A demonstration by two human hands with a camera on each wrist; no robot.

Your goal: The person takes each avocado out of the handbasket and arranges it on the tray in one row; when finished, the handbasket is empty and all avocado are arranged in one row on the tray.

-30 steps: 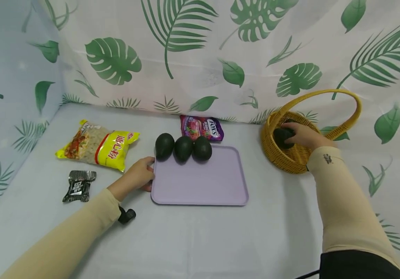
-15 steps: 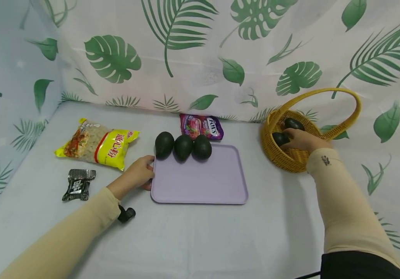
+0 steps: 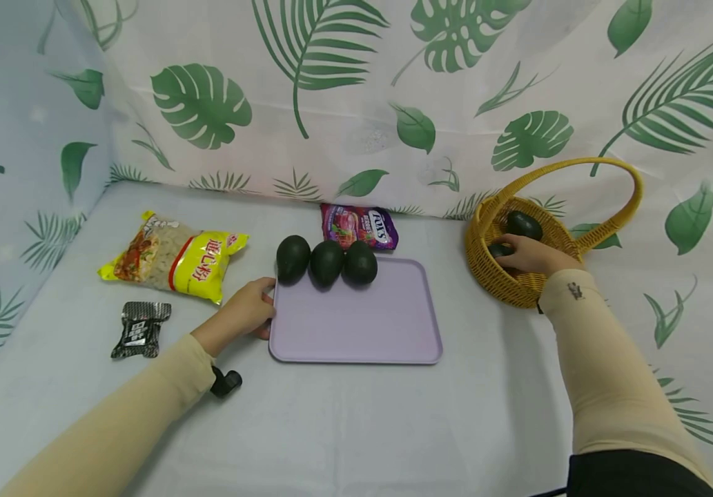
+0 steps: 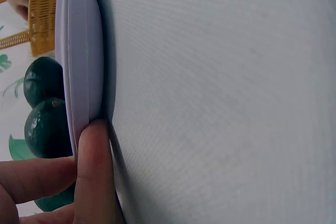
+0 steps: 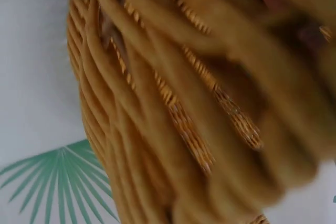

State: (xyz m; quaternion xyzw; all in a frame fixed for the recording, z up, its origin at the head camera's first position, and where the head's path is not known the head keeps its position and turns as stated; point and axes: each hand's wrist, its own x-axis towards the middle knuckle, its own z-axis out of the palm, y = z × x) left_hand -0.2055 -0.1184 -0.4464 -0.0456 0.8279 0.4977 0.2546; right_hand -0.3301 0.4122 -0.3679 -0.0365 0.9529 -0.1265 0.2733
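My left hand is at the left edge of a lilac tray. In the left wrist view, the fingers pinch the tray's rim. Three dark green avocados stand side by side along the tray's back left edge. On the right, my right hand reaches into a yellow wicker basket and grips an avocado, mostly covered by the fingers. Another avocado lies behind that hand in the basket. The basket's weave fills the right wrist view and hides most of the hand.
A yellow bag of dry food lies left of the tray, with a small black packet in front of it. A purple Fox's candy bag lies behind the avocados. The basket's tall handle arches toward the leaf-print backdrop.
The right hand has left one avocado at the basket's back and moved slightly forward and left onto another. The left hand has stayed at the tray's edge.
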